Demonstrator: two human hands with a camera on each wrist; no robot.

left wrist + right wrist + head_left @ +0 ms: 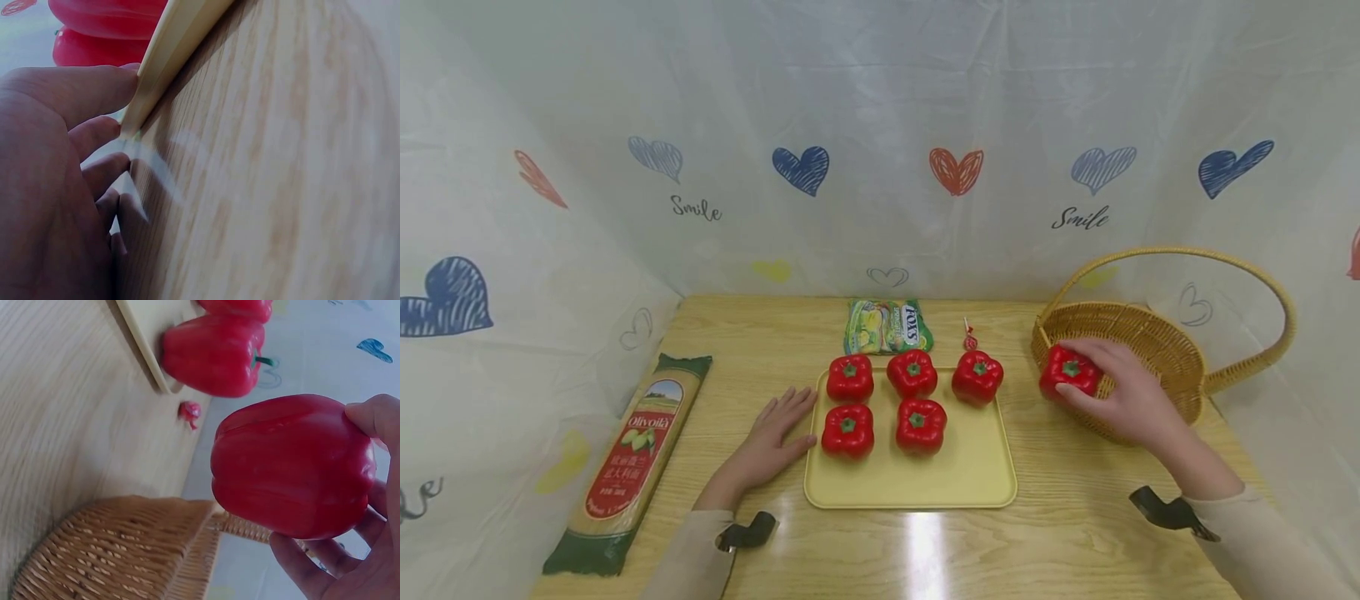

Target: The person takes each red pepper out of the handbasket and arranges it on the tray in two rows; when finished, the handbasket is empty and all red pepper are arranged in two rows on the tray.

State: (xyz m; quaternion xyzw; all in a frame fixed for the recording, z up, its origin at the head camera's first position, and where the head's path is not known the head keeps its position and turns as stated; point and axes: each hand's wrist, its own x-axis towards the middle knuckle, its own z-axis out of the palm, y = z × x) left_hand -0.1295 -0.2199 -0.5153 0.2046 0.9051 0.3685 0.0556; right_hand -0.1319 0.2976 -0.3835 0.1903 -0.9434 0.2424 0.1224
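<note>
My right hand (1131, 387) grips a red bell pepper (1070, 372) with a green stem, fingers and thumb spread around it. In the head view this pepper overlaps the left rim of the wicker basket (1172, 350); the right wrist view shows it above the table, beside the basket. Several more red bell peppers (921, 427) sit in two rows on the pale yellow tray (917, 492). With fingers extended, my left hand (767, 446) lies at the tray's left edge, its thumb and fingertips touching the rim.
At the left lies a long pack of spaghetti (636, 450). Behind the tray are a green candy bag (887, 327) and a small red lollipop (970, 340). The basket's tall arched handle (1180, 252) rises at the right. A printed white curtain (880, 100) borders the table.
</note>
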